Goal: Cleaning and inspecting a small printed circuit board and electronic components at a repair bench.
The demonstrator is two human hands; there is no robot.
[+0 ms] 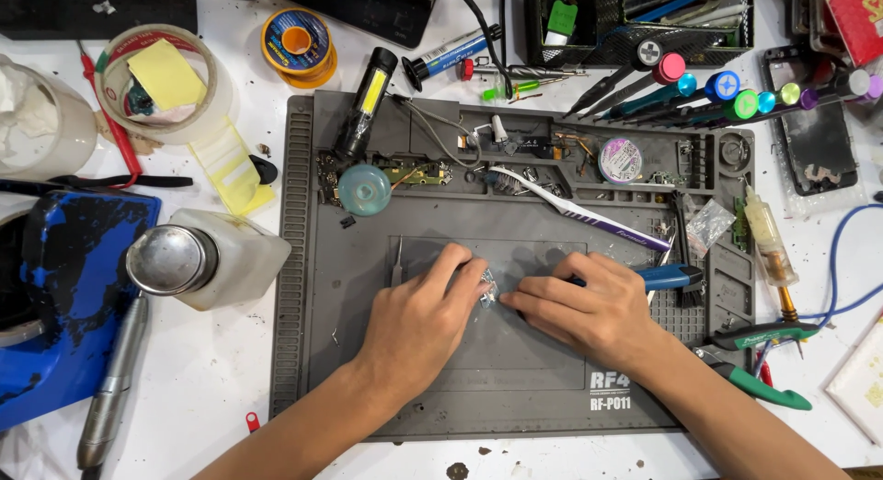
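Your left hand [418,319] pinned the small metal part [487,290] flat at the middle of the grey work mat [313,287], steadying it. Your right hand [589,310] grasped a blue-handled tool [670,277], tip at the part. Part looked silvery, tiny, detail unclear. Beyond it on the mat: toothbrush [575,209], black torch [365,103].

small shiny part [487,291] mostly hidden under fingers [471,280], blue-handled tool's [670,277] tip hidden
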